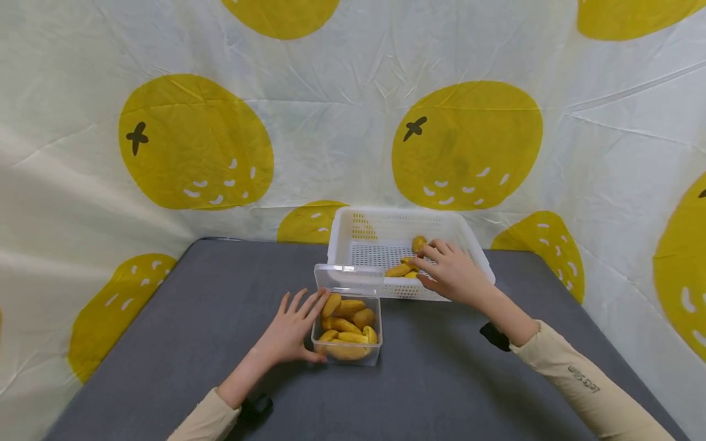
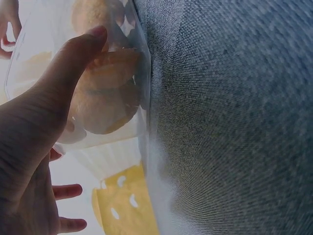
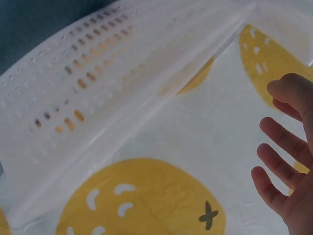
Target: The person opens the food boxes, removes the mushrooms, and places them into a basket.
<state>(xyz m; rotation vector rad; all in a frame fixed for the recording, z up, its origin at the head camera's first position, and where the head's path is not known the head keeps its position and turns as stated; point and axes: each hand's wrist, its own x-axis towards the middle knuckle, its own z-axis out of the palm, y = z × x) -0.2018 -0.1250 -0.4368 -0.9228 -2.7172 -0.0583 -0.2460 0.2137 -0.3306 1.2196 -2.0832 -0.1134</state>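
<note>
A small clear plastic box (image 1: 350, 355) with its lid (image 1: 349, 277) raised at the back holds several yellow-brown, rounded and elongated pieces (image 1: 349, 308). My left hand (image 1: 290, 331) rests along the box's left side, fingers spread; in the left wrist view the thumb (image 2: 73, 61) lies against the clear wall. Over the right side of a white perforated basket (image 1: 353, 215), my right hand (image 1: 455, 274) hovers with loosely bent fingers, nothing visible in them. Beside its fingertips, a few similar yellow pieces (image 1: 398, 270) and a rounder one (image 1: 419, 244) lie in the basket.
The basket stands right behind the box, near the far edge of the dark grey table (image 1: 242, 282). A pale cloth wall (image 1: 331, 141) printed with yellow fruit rises close behind the table and along both sides.
</note>
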